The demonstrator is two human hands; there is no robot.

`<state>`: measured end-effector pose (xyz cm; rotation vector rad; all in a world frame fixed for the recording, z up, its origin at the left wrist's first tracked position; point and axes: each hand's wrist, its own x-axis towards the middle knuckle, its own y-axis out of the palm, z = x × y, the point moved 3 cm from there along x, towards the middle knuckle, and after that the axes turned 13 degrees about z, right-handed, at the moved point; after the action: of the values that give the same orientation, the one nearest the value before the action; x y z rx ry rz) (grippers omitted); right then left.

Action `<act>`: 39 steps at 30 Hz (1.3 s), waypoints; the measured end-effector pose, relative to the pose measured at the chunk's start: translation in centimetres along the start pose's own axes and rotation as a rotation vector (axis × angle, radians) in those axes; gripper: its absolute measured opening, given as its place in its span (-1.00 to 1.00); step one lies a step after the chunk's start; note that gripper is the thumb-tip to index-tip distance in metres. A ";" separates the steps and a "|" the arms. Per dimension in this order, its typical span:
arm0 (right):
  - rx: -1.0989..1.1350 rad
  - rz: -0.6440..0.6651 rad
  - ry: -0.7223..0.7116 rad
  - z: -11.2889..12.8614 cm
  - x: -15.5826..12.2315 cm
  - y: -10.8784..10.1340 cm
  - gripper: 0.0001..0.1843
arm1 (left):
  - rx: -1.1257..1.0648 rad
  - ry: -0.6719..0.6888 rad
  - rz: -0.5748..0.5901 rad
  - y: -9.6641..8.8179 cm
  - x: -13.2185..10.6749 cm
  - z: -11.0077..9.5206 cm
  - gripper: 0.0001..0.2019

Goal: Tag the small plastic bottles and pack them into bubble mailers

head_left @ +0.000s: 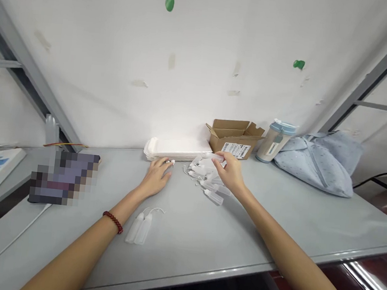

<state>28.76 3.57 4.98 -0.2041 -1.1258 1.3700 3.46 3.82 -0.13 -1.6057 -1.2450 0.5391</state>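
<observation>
My right hand (229, 171) is closed in a pinch on a small clear plastic bottle (214, 157), held just above a loose pile of several like bottles (207, 179) on the grey table (275, 218). My left hand (157, 176) rests on the table left of the pile, fingers curled over a tiny white cap (172, 162) at its fingertips. A red bead bracelet (113, 221) sits on my left wrist. Two capped bottles (139, 227) lie side by side near my left forearm.
A stack of white trays (175, 149) lies against the wall. An open cardboard box (235, 138), a lidded cup (275, 141) and a pale blue cloth bag (319, 163) stand to the right. A blurred-out object (62, 176) and a white cable (14, 237) lie at left.
</observation>
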 end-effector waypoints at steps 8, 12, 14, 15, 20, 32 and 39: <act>-0.061 0.093 -0.042 -0.6 0.2 0.7 -0.84 | 0.085 0.029 0.055 0.3 -0.2 -0.3 -0.64; -0.085 0.028 -0.130 0.7 -0.1 0.1 -0.83 | 0.096 0.023 0.043 0.2 -0.4 -0.7 -0.66; -0.067 0.013 -0.202 2.4 -0.9 0.2 -0.81 | 0.090 0.022 0.040 0.1 -0.5 -0.9 -0.67; -0.039 0.030 -0.242 3.5 -1.4 0.4 -0.81 | 0.087 0.023 0.039 0.0 -0.6 -1.0 -0.68; 0.245 0.636 -0.404 10.2 -5.8 3.0 -0.70 | 0.114 0.017 0.025 -0.8 -1.0 -1.6 -0.74; 0.097 0.945 -0.627 13.4 -8.9 5.5 -0.48 | -0.003 0.101 0.063 -1.2 -1.6 -2.5 -0.76; 0.099 0.911 -0.658 13.6 -9.1 5.9 -0.46 | 0.058 0.101 0.121 -1.6 -1.9 -3.0 -0.78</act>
<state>16.82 -8.93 3.02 -0.2080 -1.5878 2.4111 4.43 0.78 2.11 -1.6454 -1.0536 0.5574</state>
